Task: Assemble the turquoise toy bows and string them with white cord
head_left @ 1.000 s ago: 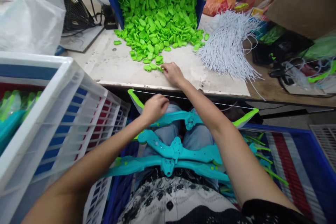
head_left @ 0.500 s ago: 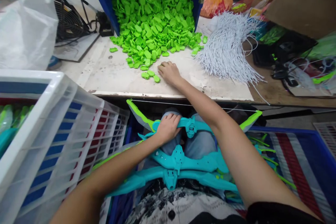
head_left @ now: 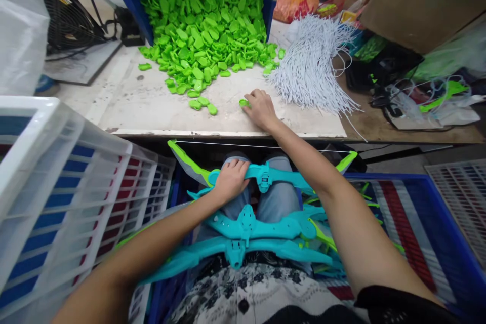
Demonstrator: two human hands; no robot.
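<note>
Crate (head_left: 56, 172), white: far left, apart from both hands.
Left hand (head_left: 231, 182): fingers closed round the upper limb of the teal bow (head_left: 266, 177), which lies across my lap below the bench (head_left: 144, 111) edge. This hold is unchanged from half a second ago.
Pile (head_left: 201, 25), green: at the back of the bench.
Right hand (head_left: 260, 109): has slid right, off the strays, fingertips drawn together on one piece (head_left: 244, 103). That piece is now clear of the pile, so I judge it singled out.
Cords (head_left: 311, 66), white: just right of that hand.

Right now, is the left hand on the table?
No, the left hand grips the teal bow over the lap; the right hand is on the table.
</note>
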